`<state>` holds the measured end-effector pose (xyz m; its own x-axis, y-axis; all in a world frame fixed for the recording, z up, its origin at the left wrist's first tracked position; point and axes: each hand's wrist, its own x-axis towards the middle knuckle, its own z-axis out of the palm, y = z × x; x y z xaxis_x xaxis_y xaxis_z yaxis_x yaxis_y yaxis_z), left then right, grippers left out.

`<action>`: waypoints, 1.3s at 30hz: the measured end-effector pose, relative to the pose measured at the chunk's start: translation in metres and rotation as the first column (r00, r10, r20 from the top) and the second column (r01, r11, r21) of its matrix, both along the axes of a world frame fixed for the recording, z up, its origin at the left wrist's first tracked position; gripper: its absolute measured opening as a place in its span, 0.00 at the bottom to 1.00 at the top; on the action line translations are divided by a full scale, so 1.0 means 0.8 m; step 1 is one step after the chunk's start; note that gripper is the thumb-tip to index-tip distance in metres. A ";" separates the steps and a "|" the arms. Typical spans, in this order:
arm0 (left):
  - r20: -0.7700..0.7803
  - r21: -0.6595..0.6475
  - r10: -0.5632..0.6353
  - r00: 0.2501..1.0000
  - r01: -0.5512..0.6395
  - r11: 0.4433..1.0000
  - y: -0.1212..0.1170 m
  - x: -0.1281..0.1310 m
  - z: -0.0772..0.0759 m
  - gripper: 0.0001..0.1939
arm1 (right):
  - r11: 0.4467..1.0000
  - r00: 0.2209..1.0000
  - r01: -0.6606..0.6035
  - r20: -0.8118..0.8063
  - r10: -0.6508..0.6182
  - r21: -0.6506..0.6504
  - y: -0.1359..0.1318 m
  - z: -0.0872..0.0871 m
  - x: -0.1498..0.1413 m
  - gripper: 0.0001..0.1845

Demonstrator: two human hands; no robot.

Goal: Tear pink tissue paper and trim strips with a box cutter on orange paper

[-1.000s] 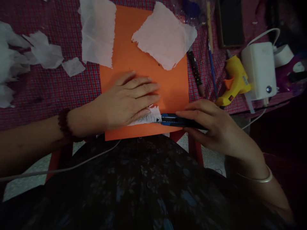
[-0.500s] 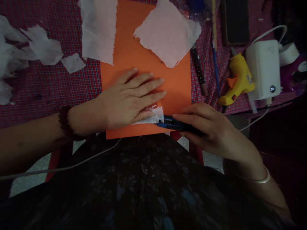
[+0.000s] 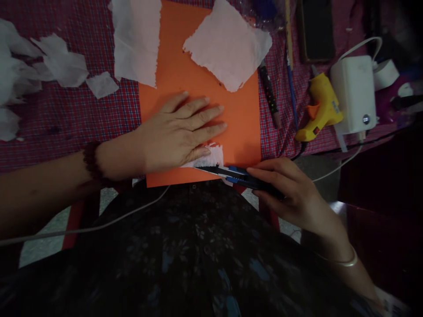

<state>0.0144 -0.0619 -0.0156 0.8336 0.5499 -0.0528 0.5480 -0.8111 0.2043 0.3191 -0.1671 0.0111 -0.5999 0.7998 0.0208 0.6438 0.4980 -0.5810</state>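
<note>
The white strip [image 3: 215, 155] is noted at six o'clock on the orange sheet [image 3: 243, 119], pressed by the left hand [image 3: 172, 140], its fingers spread flat. The blue-and-black cutter [image 3: 243, 176] is grasped in the fingers of the right hand [image 3: 297, 191], blade at the strip's near edge. A yellow glue gun [image 3: 323, 108] is found at the sheet's three o'clock.

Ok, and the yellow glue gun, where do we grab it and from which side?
Probably by the handle of the glue gun, from above and the near side. It lies flat, handle angled toward the wearer, nozzle pointing away. The white box crowds the body's right, so that side looks worse. Keep off the orange trigger.
</note>
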 end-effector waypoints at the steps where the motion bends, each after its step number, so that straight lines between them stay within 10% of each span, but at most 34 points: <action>1: 0.009 0.008 -0.006 1.000 0.006 1.000 0.000 -0.001 -0.001 0.28 | 1.000 1.000 0.006 0.000 -0.006 -0.002 0.000 0.000 0.000 0.27; 16: 0.326 -0.180 -0.015 0.945 0.078 0.981 0.021 -0.032 -0.003 0.30 | 0.998 0.998 -0.054 0.037 0.054 0.025 0.030 0.008 -0.003 0.24; 39: 0.122 0.036 -0.039 0.992 0.035 0.999 0.006 -0.046 -0.013 0.27 | 0.996 0.995 -0.086 0.045 0.085 0.028 0.047 0.008 -0.020 0.28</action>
